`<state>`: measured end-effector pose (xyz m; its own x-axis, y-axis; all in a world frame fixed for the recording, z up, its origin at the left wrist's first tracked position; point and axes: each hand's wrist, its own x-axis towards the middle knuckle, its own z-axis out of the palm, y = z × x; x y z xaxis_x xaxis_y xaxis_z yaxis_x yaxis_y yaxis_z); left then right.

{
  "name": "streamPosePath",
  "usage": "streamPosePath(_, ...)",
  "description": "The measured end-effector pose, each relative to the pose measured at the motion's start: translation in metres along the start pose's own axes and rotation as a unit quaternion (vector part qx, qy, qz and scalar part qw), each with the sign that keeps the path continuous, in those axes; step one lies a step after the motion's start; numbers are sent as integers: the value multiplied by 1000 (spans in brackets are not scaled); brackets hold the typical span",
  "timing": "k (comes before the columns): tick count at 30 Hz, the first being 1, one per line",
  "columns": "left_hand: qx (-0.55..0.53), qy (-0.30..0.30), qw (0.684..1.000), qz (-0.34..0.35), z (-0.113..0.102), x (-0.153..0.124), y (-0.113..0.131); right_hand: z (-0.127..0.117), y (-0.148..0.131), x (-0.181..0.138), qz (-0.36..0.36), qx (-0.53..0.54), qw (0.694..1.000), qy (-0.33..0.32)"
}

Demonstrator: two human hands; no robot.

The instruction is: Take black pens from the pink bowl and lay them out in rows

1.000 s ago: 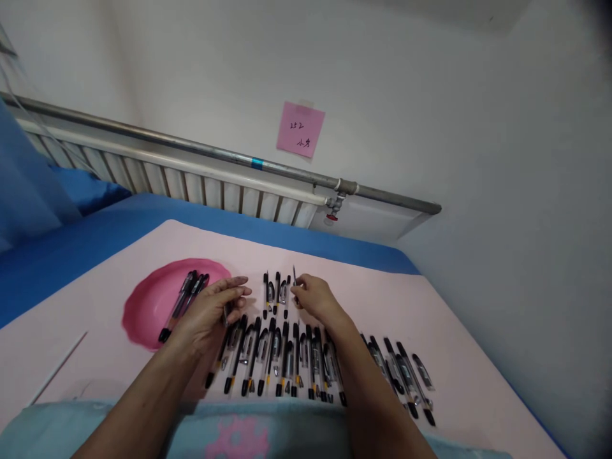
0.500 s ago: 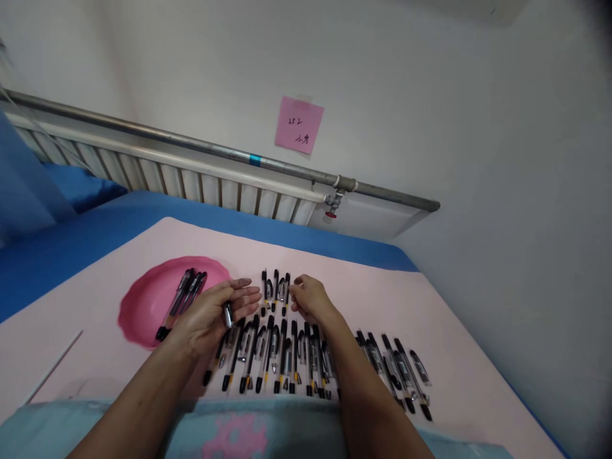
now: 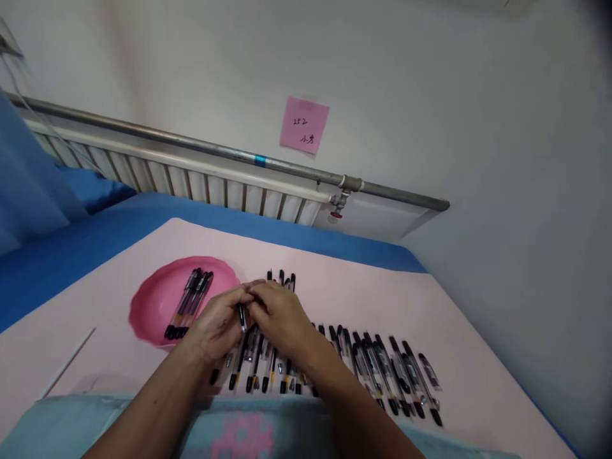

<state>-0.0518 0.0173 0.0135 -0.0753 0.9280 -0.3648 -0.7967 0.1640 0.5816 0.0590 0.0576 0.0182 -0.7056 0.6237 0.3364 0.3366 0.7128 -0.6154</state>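
My left hand (image 3: 216,325) is palm up, its thumb and fingers closed around a short black pen part (image 3: 242,317) with a shiny lower end. Bent over its fingertips is my right hand (image 3: 281,313), fingers pinched together; whatever sits between them is hidden. Under and beyond both hands lie disassembled pens: black-ended barrels (image 3: 255,363), clear caps with black clips (image 3: 428,370) and small metal tips (image 3: 281,368). Several assembled-looking pens (image 3: 190,303) rest in a pink bowl (image 3: 138,312) left of my hands.
A white stick (image 3: 67,364) lies on the pink tabletop (image 3: 478,357) at the left. Light blue cloth (image 3: 296,430) runs along the near edge. Behind the table are a radiator (image 3: 215,191), a metal pipe (image 3: 205,148) and a wall with a pink note (image 3: 305,125).
My right hand has moved left from beside the back row of parts to meet my left hand. The left hand's extended fingers have curled in. The view has shifted slightly.
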Motion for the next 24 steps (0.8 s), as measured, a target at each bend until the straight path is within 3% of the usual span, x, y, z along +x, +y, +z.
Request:
streamPosePath(4, 9, 3, 1000, -5, 0, 0, -2, 4, 4, 1, 35, 0, 999, 7)
streamPosePath(9, 24, 11, 1000, -15, -5, 3, 1, -28, 36, 5, 242, -20, 970, 24)
streamPosePath(13, 45, 53, 997, -13, -8, 4, 5, -44, 70, 1, 357, -74, 929, -60)
streamPosePath(18, 58, 79, 995, -11, -3, 1, 7, -34, 89, -4, 401, -77, 904, -127)
streamPosePath(24, 68, 89, 994, -3, -4, 2, 5, -33, 93, -3, 411, -54, 898, -145)
